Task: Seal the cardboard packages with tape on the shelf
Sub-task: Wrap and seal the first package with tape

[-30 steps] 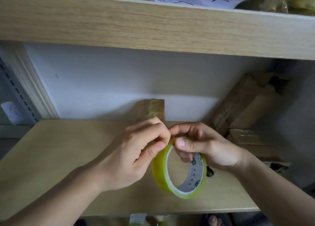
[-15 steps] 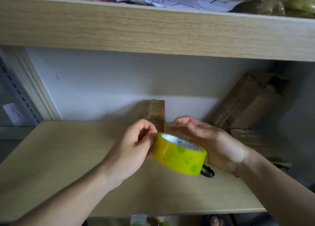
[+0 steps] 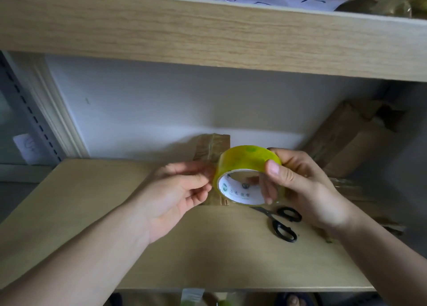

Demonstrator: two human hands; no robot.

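Over the middle of the shelf (image 3: 115, 213) I hold the tape (image 3: 248, 167) in my right hand (image 3: 307, 190), thumb across the outer face and fingers hooked through the core, so the roll stays steady with its open side turned to me. My left hand (image 3: 175, 195) sits just beside the roll's left edge, thumb and forefinger pinched together there; I judge this grip is picking at the loose end, though I cannot tell whether any tape is caught between them. A box (image 3: 212, 148) stands at the back edge of the shelf behind the roll, already showing glossy strips, close enough to take the tape straight from the roll. The scissors (image 3: 280, 222) lie on the shelf under my right wrist, within reach for cutting. More boxes (image 3: 351, 139) lean in the right back corner.
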